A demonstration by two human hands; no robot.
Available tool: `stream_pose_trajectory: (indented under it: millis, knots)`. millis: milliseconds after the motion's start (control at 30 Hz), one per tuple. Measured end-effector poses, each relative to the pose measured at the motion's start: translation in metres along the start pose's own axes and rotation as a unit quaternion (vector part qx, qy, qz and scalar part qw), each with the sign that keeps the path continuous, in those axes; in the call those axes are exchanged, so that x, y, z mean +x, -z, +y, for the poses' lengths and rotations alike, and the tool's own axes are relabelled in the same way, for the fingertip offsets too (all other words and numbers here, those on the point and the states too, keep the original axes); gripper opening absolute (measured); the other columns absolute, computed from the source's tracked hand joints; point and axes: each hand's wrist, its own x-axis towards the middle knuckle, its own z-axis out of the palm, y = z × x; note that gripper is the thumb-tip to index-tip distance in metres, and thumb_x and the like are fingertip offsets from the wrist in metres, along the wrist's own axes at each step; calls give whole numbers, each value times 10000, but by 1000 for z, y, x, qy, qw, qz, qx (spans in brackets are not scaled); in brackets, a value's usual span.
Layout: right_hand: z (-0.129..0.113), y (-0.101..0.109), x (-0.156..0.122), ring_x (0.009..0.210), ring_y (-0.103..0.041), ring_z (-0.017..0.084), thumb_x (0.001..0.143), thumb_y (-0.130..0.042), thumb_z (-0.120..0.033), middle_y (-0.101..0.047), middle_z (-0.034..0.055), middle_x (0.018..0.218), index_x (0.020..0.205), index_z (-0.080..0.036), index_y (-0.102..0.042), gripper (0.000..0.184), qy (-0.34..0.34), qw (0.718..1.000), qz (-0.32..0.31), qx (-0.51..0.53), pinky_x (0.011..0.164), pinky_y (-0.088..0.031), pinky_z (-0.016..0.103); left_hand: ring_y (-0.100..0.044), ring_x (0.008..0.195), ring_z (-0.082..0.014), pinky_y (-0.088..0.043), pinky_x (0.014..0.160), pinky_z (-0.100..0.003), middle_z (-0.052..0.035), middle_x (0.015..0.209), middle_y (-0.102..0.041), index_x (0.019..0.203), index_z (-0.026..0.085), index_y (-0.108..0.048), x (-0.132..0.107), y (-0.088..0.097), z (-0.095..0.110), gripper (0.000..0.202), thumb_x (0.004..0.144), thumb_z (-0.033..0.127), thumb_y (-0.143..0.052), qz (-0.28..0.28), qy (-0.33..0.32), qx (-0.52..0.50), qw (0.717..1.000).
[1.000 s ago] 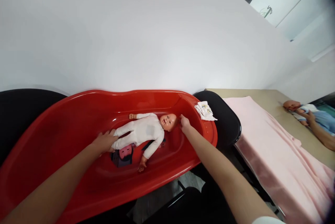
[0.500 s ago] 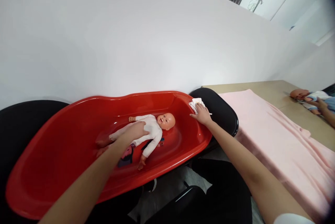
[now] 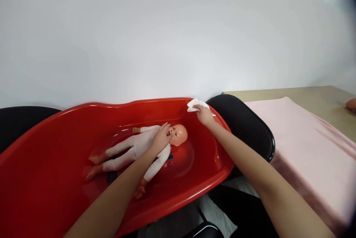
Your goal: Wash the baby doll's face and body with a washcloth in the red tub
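The doll (image 3: 144,142) lies face up in the tub (image 3: 205,156), lengthwise, its head toward the right hand (image 3: 205,114), which pinches the cloth (image 3: 194,104) by the far rim; the left hand (image 3: 162,138), spread, touches the doll's upper chest.

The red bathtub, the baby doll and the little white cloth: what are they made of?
Red bathtub: probably hard, glossy plastic; its smooth rim catches bright streaks.
Baby doll: the shiny head looks like vinyl or plastic; the matte white covering looks like fabric.
White cloth: maybe cotton, since it folds softly; its weave doesn't show.
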Motion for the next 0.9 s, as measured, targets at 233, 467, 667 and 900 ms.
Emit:
stream_pose_trajectory:
  millis: [233,467,667,900]
  knots:
    - [-21,-71,18,1046,-712,221,899,-577,-111,-796,48,1106,1030,-193,-765,243,50,981,-122,145,1024,-534,368,-416,1553,-331,-378,1238,-418,-200,1685,-421,1644,154,-362,-7,-15,-13,645,1057,365,-525,-15,-19,10,1000]
    - [-22,-75,3,825,-642,159,965,-622,-370,-734,31,943,1014,-176,-707,217,55,947,-227,220,779,-515,263,-367,1573,-349,-395,1195,-454,-238,1726,-321,1653,147,-317,-11,-19,-17,789,959,238,-681,-23,-50,-5,998]
    - [-25,-73,2,990,-682,194,1020,-570,-427,-766,60,1091,1080,-152,-750,334,93,919,-343,170,926,-521,293,-504,1457,-321,-474,1108,-411,-162,1598,-510,1506,202,-468,-13,-17,-10,590,949,201,-664,-9,-50,-21,998]
    - [-19,-64,4,1085,-722,266,1066,-532,-434,-794,101,1201,1162,-161,-802,396,0,916,-401,2,1001,-532,341,-650,1235,-320,-540,955,-385,-60,1401,-659,1266,303,-554,-15,-13,-8,434,876,239,-735,-15,-25,-20,999]
